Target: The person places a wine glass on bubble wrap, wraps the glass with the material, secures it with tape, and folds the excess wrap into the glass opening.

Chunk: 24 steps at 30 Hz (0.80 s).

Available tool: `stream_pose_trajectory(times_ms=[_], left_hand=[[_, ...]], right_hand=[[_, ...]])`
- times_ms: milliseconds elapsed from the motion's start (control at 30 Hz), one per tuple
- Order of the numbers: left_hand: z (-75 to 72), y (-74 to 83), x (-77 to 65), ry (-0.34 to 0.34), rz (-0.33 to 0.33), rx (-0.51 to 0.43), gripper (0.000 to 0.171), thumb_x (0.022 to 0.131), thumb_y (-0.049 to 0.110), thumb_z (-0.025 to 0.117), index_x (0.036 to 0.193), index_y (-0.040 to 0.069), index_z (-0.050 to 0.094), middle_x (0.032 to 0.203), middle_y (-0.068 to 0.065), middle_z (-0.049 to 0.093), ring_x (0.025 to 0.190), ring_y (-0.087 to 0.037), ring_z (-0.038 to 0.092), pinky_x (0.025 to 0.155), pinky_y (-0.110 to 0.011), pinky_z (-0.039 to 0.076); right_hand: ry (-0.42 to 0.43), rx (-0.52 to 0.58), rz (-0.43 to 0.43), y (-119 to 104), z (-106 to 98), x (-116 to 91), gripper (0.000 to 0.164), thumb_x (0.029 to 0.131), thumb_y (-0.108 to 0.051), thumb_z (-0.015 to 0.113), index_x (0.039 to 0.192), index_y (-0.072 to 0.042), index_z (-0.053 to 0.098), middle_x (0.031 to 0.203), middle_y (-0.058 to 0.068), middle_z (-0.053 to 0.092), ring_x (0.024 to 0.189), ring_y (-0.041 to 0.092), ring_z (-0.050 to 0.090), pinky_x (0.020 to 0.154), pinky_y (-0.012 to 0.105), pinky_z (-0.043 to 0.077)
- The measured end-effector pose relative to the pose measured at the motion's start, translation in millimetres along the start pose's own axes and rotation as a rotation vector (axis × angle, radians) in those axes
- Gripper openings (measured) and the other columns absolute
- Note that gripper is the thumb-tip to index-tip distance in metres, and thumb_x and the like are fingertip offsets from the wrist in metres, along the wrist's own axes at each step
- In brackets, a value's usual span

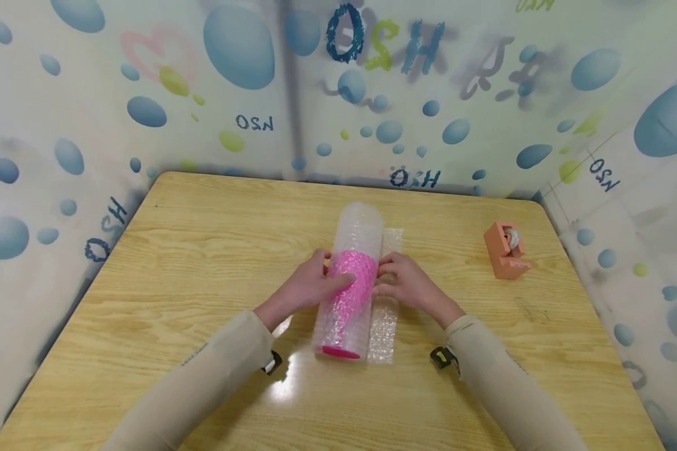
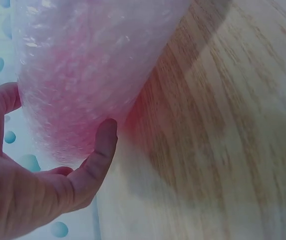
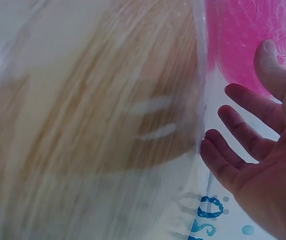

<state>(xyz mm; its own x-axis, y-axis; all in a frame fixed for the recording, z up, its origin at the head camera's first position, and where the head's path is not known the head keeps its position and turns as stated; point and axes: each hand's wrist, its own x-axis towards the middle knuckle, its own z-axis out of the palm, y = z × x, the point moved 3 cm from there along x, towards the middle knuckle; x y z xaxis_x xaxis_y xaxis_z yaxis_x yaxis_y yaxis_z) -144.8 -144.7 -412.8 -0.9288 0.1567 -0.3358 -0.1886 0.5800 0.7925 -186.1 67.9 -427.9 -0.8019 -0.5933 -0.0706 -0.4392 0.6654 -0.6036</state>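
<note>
A bright pink object, its exact kind hidden, lies wrapped in clear bubble wrap [image 1: 356, 235] as a long roll on the table. The pink [image 1: 354, 300] shows through the layers. My left hand [image 1: 314, 285] holds the roll's left side, thumb on top and fingers round the side; the left wrist view has this hand [image 2: 58, 187] curved about the wrap. On the opposite side, my right hand [image 1: 404, 283] is against the roll, above a flat loose strip of wrap. The right wrist view shows that hand [image 3: 262, 135] with fingers spread and loosely bent, fingertips by the wrap's edge.
A coral tape dispenser [image 1: 499, 260] with a roll of tape stands on the right part of the wooden table [image 1: 214, 238]. Walls with blue drop patterns [image 1: 239, 47] close in the table's back and sides.
</note>
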Motion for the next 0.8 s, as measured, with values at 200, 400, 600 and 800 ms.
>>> stream_pose_trajectory(times_ms=[200, 400, 600, 800], left_hand=[[-0.2, 3.5, 0.0, 0.011, 0.014, -0.011, 0.077, 0.085, 0.048, 0.069, 0.139, 0.006, 0.033, 0.114, -0.012, 0.058, 0.096, -0.023, 0.062, 0.073, -0.034, 0.055], [0.5, 4.9, -0.9, 0.041, -0.009, 0.007, 0.085, 0.083, 0.050, 0.072, 0.142, 0.006, 0.030, 0.121, -0.013, 0.056, 0.104, -0.025, 0.061, 0.077, -0.036, 0.055], [2.0, 3.8, -0.9, 0.048, -0.023, 0.011, 0.088, 0.082, 0.052, 0.072, 0.144, 0.006, 0.030, 0.121, -0.012, 0.056, 0.103, -0.024, 0.061, 0.077, -0.036, 0.056], [3.2, 2.6, -0.7, 0.032, -0.034, 0.015, 0.088, 0.081, 0.056, 0.070, 0.144, 0.008, 0.031, 0.120, -0.011, 0.057, 0.100, -0.023, 0.061, 0.077, -0.036, 0.055]], right_hand=[[0.020, -0.055, -0.030, 0.4, 3.3, 1.9, 0.029, 0.080, -0.027, 0.079, 0.100, -0.007, 0.074, 0.119, 0.012, 0.059, 0.115, 0.032, 0.053, 0.104, 0.049, 0.039], [0.009, -0.047, -0.037, 0.2, 2.4, 1.6, 0.030, 0.080, -0.028, 0.080, 0.101, -0.008, 0.074, 0.121, 0.012, 0.058, 0.116, 0.032, 0.052, 0.104, 0.049, 0.039], [-0.037, 0.078, -0.051, 5.4, -4.1, -2.0, 0.034, 0.082, -0.030, 0.078, 0.108, -0.009, 0.072, 0.126, 0.009, 0.055, 0.120, 0.029, 0.051, 0.105, 0.049, 0.040], [-0.048, 0.160, -0.027, 8.3, -5.6, -2.8, 0.036, 0.083, -0.037, 0.076, 0.110, -0.012, 0.072, 0.128, 0.006, 0.054, 0.121, 0.027, 0.049, 0.103, 0.049, 0.041]])
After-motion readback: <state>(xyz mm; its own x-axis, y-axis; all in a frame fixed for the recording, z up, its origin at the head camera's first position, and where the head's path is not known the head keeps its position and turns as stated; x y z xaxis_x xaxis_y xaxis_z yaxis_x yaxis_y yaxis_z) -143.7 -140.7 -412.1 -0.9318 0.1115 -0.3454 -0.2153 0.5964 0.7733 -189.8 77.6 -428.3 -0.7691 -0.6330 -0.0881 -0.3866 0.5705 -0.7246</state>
